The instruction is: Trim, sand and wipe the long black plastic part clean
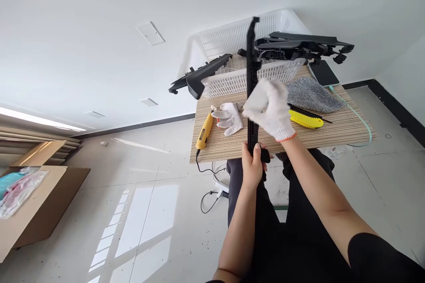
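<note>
My bare left hand [253, 163] is wrapped round the lower end of a long, narrow black plastic trim piece [251, 59]. The piece stands lengthwise before me, its far end over the basket. My right hand [270, 108], in a white knit glove with an orange cuff edge, is at the middle of the trim piece with fingers curled together. Motion blurs its fingertips, and whatever they may hold is hidden. A loose white glove [229, 119] lies left of the trim piece, beside a yellow corded tool [205, 131]. Right of my gloved hand lies a yellow-handled tool [305, 119].
A white plastic basket [229, 84] stands at the back of the small wooden table [219, 150]. Several black trim pieces [299, 46] lie across it, another [207, 73] over its left side. A grey cloth [312, 93], phone [323, 73] and green cable [360, 119] are at right. A cardboard box [43, 203] stands left.
</note>
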Available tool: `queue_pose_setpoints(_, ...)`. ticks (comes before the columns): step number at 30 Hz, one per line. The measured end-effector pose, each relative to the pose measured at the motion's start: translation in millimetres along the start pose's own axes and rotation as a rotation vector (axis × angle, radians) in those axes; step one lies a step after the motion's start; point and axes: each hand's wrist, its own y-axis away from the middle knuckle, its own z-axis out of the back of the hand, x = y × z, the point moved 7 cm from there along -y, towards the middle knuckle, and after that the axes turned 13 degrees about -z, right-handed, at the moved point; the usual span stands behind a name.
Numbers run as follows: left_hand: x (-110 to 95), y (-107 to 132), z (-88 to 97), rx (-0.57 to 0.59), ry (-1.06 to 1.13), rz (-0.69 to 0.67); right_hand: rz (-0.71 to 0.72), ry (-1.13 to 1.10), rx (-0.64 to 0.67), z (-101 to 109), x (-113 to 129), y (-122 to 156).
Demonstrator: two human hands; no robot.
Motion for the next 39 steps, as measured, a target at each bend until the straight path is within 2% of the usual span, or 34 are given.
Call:
queue_pose_setpoints(2,0,2,-1.1,0.019,-0.003,-0.018,-0.110,-0.071,-0.146,16,-19,-4)
queue_pose_setpoints(4,0,4,-1.6,0.026,-0.002,-0.026,-0.175,-0.151,-0.144,25,-30,-5)
queue_pose_setpoints(6,1,5,-1.4,0.024,-0.008,-0.025,-0.212,-0.237,0.001,26,-33,-3)
queue_pose_setpoints(9,0,6,-1.1,0.028,-0.022,-0.025,-0.223,-0.308,0.297,19,-22,6)
queue_pose_setpoints(11,-2,6,-1.4,0.043,-0.028,-0.016,-0.198,-0.260,0.373,16,-12,11)
queue_pose_setpoints(14,-5,6,-1.9,0.064,-0.045,0.005,-0.117,-0.155,0.342,13,-2,14)
queue_pose_setpoints(16,-6,5,-1.9,0.063,-0.056,0.014,-0.108,-0.128,0.268,16,-2,13)
queue_pose_setpoints(19,-3,6,-1.3,0.032,-0.053,0.015,-0.225,-0.167,0.064,33,-14,8)
queue_pose_setpoints(21,-1,8,-0.9,0.010,-0.047,-0.003,-0.312,-0.268,0.010,42,-22,4)
queue_pose_setpoints(22,0,8,-0.8,0.004,-0.048,-0.016,-0.329,-0.318,0.047,41,-23,3)
queue_pose_setpoints(24,1,10,-0.8,0.001,-0.063,-0.036,-0.319,-0.366,0.200,30,-20,0)
queue_pose_setpoints(26,2,12,-0.9,0.007,-0.091,-0.040,-0.265,-0.307,0.316,14,-15,-2)
queue_pose_setpoints(27,3,12,-0.8,0.011,-0.105,-0.038,-0.239,-0.265,0.323,7,-14,-4)
queue_pose_setpoints(32,3,14,-0.4,0.016,-0.111,-0.031,-0.204,-0.212,0.165,-4,-21,-12)
queue_pose_setpoints(36,3,14,0.8,-0.001,-0.112,-0.027,-0.151,-0.144,0.109,8,-16,-10)
queue_pose_setpoints(39,3,14,0.1,0.008,-0.113,-0.026,-0.105,-0.110,0.125,16,-5,-3)
